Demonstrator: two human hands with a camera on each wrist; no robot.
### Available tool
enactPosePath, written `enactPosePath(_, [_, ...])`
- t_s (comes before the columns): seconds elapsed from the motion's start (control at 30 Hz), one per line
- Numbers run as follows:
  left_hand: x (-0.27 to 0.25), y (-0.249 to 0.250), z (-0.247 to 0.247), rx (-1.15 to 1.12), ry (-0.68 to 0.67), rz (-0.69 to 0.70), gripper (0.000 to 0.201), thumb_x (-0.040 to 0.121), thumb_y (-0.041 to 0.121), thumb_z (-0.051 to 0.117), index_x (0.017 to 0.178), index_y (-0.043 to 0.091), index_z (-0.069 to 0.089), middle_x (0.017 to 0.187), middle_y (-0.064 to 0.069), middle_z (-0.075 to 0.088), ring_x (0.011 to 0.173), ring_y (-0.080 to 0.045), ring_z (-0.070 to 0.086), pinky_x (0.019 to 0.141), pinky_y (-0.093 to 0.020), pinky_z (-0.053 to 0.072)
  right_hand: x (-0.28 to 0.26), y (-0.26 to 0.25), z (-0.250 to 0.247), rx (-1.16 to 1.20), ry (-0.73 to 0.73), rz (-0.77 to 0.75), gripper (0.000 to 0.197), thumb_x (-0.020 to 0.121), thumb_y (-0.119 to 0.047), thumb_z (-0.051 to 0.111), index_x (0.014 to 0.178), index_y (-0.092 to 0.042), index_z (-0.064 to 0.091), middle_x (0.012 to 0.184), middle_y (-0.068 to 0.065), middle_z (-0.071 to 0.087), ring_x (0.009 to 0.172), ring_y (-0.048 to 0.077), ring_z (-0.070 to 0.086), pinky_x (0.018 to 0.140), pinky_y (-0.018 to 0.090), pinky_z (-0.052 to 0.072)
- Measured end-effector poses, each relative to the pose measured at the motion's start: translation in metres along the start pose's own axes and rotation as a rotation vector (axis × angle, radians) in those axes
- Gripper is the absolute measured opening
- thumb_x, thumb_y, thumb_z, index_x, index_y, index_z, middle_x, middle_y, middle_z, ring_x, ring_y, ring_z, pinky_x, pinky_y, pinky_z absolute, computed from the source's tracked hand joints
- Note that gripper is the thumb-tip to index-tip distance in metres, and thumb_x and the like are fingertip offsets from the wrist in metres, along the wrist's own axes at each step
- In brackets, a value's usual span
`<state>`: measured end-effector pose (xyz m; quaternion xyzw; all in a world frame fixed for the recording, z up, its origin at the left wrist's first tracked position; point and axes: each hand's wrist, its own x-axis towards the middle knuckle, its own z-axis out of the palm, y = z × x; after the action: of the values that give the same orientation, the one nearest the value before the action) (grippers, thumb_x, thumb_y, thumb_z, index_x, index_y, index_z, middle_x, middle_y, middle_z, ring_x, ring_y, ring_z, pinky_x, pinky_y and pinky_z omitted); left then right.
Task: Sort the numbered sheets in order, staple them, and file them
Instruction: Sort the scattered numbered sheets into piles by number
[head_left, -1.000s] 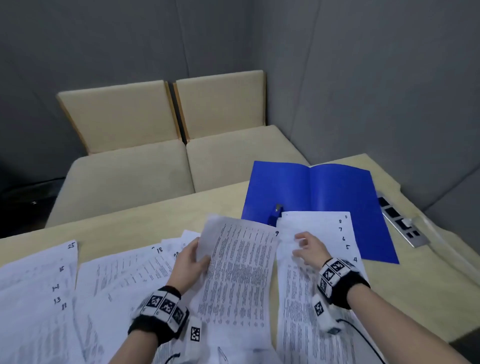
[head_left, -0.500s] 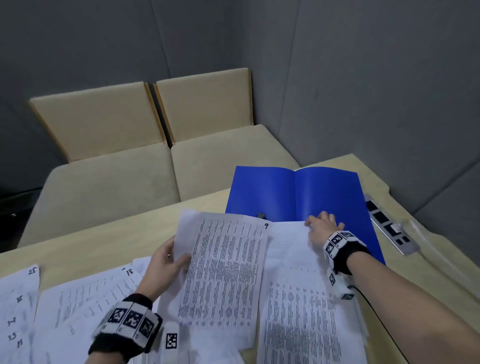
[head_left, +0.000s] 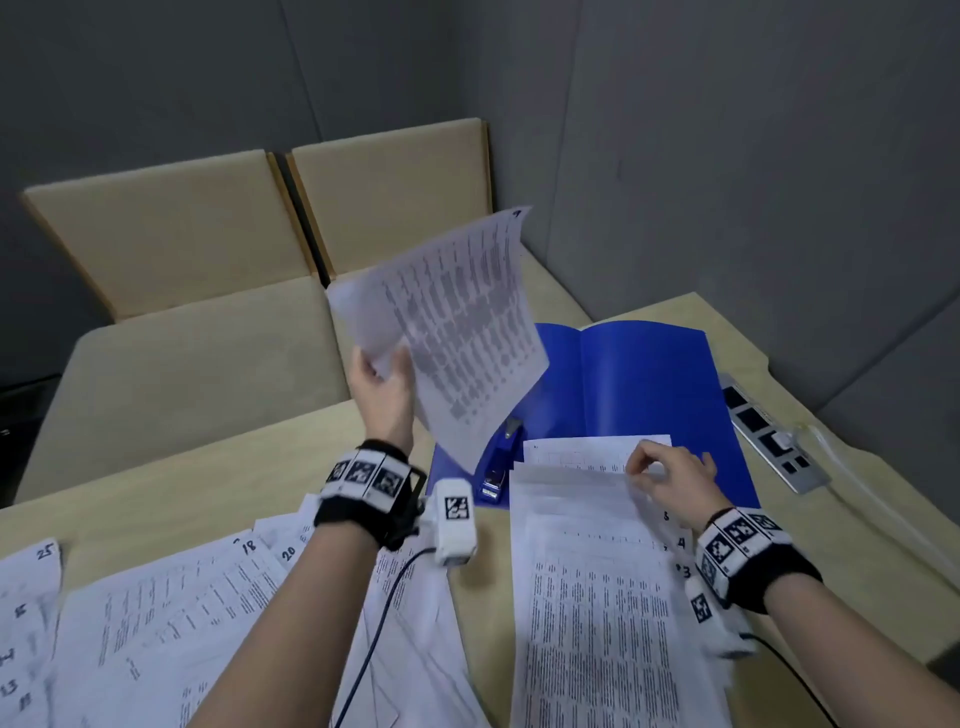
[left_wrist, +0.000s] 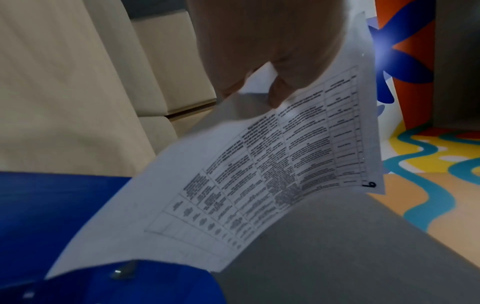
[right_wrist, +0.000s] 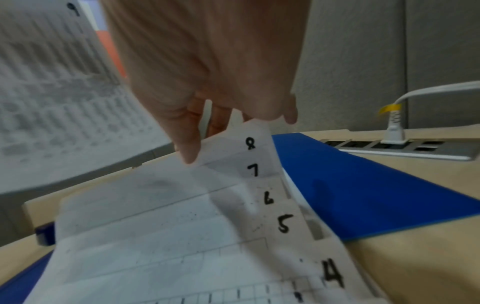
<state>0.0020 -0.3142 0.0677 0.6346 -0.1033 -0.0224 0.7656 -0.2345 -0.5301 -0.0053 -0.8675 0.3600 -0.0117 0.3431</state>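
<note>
My left hand (head_left: 382, 382) holds sheet 9 (head_left: 462, 332) in the air above the table, pinched at its lower left corner; the "9" shows at its top corner (left_wrist: 372, 184). My right hand (head_left: 662, 475) pinches the far top corners of the sorted stack (head_left: 592, 597) on the right and lifts them; numbers 8, 7, 6, 5, 4 fan down its right edge (right_wrist: 267, 197). An open blue folder (head_left: 644, 384) lies behind the stack. A blue stapler (head_left: 501, 460) lies on the folder's left flap, under sheet 9.
Unsorted numbered sheets (head_left: 135, 613) marked 25, 18, 20 and others spread across the table's left. A grey power strip (head_left: 769, 436) with a white plug lies at the right edge. Beige seats (head_left: 208, 353) stand beyond the table.
My left hand has raised sheet 9 off the table into the air. My right hand drew back from the folder to the stack's top corners and lifted them.
</note>
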Motion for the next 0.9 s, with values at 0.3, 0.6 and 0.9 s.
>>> enactPosePath(0.3, [0.006, -0.043, 0.047, -0.016, -0.334, -0.212, 0.028, 0.093, 0.003, 0.052, 0.12, 0.007, 0.052, 0.108, -0.006, 0.064, 0.092, -0.018, 0.064, 0.079, -0.031, 0.055, -0.021, 0.014, -0.015, 0.157, -0.009, 0.062, 0.012, 0.078, -0.02, 0.065, 0.074, -0.032, 0.064, 0.083, -0.021, 0.069, 0.1, 0.012, 0.06, 0.1, 0.05, 0.041])
enactPosePath(0.6, [-0.028, -0.09, 0.059, 0.066, -0.577, -0.589, 0.026, 0.093, -0.007, 0.044, 0.115, 0.004, 0.052, 0.107, -0.011, 0.063, 0.091, -0.027, 0.063, 0.077, -0.033, 0.055, -0.017, 0.008, -0.022, 0.193, 0.008, 0.068, 0.021, 0.078, -0.011, 0.063, 0.068, -0.03, 0.062, 0.077, -0.008, 0.068, 0.086, 0.01, 0.062, 0.094, 0.044, 0.046])
enactPosePath(0.9, [-0.065, -0.122, 0.071, 0.512, -0.721, -0.908, 0.017, 0.089, 0.001, 0.05, 0.074, 0.01, 0.051, 0.103, -0.017, 0.056, 0.091, -0.026, 0.055, 0.088, -0.038, 0.051, -0.013, 0.014, -0.008, 0.128, 0.026, 0.182, 0.014, 0.079, -0.013, 0.064, 0.071, -0.023, 0.06, 0.08, -0.002, 0.068, 0.089, 0.016, 0.061, 0.102, 0.046, 0.033])
